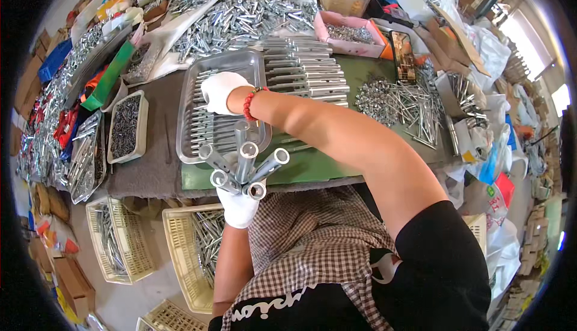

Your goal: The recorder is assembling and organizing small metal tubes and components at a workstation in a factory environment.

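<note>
Several metal tubes [243, 166] stood bunched in the gloved left hand [239, 206], clenched around them just in front of the clear plastic tray [187, 128]; the gloved right hand [220, 92] reached into that tray, fingers curled on the metal pieces there; more tubes [312, 72] lay stacked beside the tray.

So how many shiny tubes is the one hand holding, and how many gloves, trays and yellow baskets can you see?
Metal tubes in the left hand: about 5
White gloves: 2, the other on the right hand
Clear plastic tray: 1
Yellow baskets: 3, one cut off by the picture edge
Total: about 11
</note>
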